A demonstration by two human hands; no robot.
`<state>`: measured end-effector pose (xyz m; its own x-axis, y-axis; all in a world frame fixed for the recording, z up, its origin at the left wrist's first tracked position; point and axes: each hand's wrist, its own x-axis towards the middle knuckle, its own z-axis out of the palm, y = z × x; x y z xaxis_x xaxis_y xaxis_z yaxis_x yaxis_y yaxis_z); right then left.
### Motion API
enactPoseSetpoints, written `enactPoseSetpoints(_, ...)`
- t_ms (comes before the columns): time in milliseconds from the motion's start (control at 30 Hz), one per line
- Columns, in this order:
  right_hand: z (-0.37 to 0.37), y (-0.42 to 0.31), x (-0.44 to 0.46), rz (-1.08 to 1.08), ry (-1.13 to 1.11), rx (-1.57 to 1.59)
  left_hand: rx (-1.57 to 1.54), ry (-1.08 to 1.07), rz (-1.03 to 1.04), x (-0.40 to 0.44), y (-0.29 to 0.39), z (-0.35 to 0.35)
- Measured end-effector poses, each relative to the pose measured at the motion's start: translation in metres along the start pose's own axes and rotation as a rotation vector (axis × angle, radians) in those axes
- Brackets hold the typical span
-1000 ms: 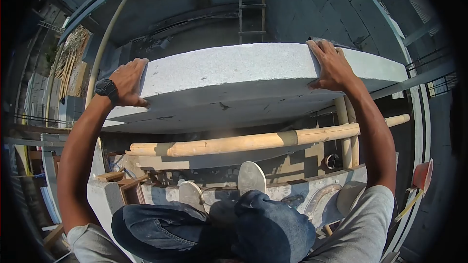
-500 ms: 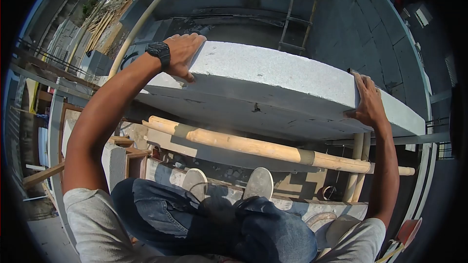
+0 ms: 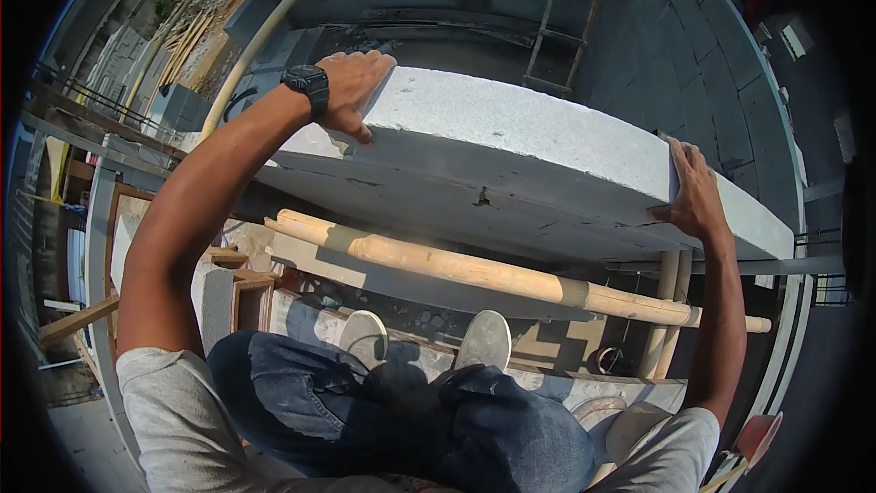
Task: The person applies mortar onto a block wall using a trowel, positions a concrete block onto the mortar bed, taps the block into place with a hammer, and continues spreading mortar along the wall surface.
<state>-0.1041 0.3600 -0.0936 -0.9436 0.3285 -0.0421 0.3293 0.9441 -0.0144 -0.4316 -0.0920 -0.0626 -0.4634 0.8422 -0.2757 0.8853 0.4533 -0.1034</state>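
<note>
Left hand (image 3: 354, 91): grips the block (image 3: 520, 123) by one end.
Right hand (image 3: 693, 194): grips the other — for balance, I judge.

No legible text — as far as shows.

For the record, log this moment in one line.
left hand: on left end of white block; right hand: on its right end; bamboo pole: beyond shoes

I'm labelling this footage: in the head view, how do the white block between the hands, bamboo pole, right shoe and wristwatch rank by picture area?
1. White block
2. Bamboo pole, longer but much thinner
3. Right shoe
4. Wristwatch
</note>
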Motion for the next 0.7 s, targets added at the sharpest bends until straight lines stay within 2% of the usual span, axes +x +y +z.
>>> enactPoseSetpoints(300,-0.008,-0.007,-0.001,0.029,-0.026,-0.008,0.022,0.045,0.011,-0.001,0.0,0.003)
enactPoseSetpoints(433,-0.008,-0.008,0.002,0.03,-0.043,-0.005,-0.004,-0.009,-0.033,-0.004,0.007,-0.007)
enactPoseSetpoints(533,-0.006,-0.005,-0.001,0.048,-0.037,-0.052,0.011,0.093,-0.025,-0.006,0.004,0.008)
enactPoseSetpoints(633,-0.006,-0.004,-0.004,0.062,-0.058,-0.082,-0.114,0.102,0.043,0.001,0.011,0.003)
enactPoseSetpoints(700,-0.005,-0.003,-0.005,0.061,-0.041,-0.098,-0.124,0.197,0.109,0.013,0.03,0.0)
